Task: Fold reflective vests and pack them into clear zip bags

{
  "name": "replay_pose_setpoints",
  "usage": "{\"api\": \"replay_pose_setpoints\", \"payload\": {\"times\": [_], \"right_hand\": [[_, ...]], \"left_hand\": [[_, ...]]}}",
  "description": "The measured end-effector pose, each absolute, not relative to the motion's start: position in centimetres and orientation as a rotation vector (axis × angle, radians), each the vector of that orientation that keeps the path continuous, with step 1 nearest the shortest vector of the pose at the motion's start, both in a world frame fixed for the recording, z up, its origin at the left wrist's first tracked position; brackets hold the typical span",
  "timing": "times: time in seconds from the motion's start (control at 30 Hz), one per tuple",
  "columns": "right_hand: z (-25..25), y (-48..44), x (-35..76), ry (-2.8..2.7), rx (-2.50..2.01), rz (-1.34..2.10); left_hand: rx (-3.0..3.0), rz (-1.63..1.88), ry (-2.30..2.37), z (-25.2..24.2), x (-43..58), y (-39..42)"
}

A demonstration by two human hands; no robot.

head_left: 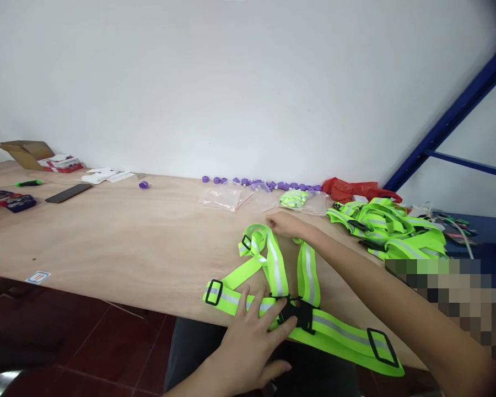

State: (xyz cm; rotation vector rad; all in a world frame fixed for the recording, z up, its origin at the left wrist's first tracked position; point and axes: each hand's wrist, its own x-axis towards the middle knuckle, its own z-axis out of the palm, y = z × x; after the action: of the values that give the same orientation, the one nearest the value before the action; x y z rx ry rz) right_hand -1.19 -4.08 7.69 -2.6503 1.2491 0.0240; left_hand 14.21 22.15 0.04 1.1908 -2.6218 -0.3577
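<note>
A lime-green reflective vest harness (275, 264) with silver stripes lies at the table's front edge, its waist strap overhanging. My left hand (256, 336) rests on the waist strap with fingers spread, fingertips at the black buckle (300, 315). Black slider buckles sit on the strap, one at the left (214, 292) and another at the right (382, 347). Farther back, my right hand (287, 224) is closed by the top of the shoulder straps. Its forearm crosses above the table, and whatever its fingers hold is hidden. One shoulder strap curls into a loop left of it.
To the right lies a heap of similar green harnesses (392, 229), with a red plastic bag (355, 190) behind it. Clear plastic bags (221, 198) and purple rolls (289, 186) line the back. A dark phone-like slab (69, 193) and open carton (27, 154) are left.
</note>
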Motion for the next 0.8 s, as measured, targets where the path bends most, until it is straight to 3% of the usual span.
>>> {"api": "replay_pose_setpoints", "payload": {"times": [0.3,0.8], "right_hand": [[11.8,-6.0,-2.0,1.566,-2.665,-0.225],[11.2,-4.4,-2.7,1.605,-2.546,-0.198]], "left_hand": [[1.160,-0.498,-2.604,0.7,14.4,22.1],[1.224,-0.529,-2.557,0.7,13.6,22.3]]}}
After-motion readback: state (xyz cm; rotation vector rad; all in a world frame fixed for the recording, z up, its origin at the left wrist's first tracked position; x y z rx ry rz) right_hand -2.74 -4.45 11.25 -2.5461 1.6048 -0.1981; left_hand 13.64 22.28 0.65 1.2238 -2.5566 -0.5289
